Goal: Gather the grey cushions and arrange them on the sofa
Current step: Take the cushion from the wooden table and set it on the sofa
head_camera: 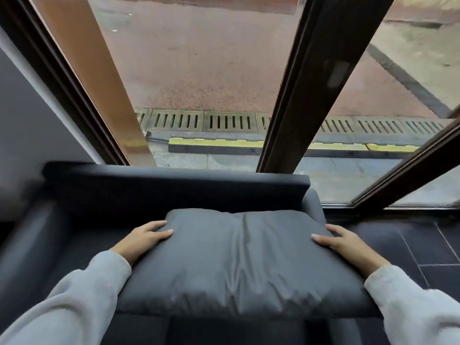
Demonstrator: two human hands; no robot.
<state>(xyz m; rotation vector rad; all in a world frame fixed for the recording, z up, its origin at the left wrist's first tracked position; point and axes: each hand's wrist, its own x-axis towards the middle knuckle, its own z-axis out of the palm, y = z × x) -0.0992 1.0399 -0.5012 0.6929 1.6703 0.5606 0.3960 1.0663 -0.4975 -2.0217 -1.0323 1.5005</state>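
A grey cushion sat flat in both hands, held out over the seat of a dark sofa. Its far edge lay close to the sofa's backrest; whether the underside touched the seat could not be told, since the cushion hid what was below it. The fabric was creased, with a fold running down the middle from the far edge toward the near edge.

The left hand gripped the cushion's left side near the far corner. Its thumb lay on the top face and the other fingers curled along and under the edge. The right hand gripped the right side near the far corner in the same way: thumb on top, fingers wrapped around the edge. Both hands were closed on the cushion, not slack. Light grey sleeves covered both arms to the wrist.

The cushion reached about to the right end of the backrest, over the right arm of the sofa. Left of the cushion, the sofa's seat and left arm showed, blurred.

Right of the sofa was a dark tiled floor. Behind the backrest stood a large window with dark frame bars. Through the glass, beyond the sofa, a reddish pavement, a row of drain grates and a yellow-and-black strip were visible.
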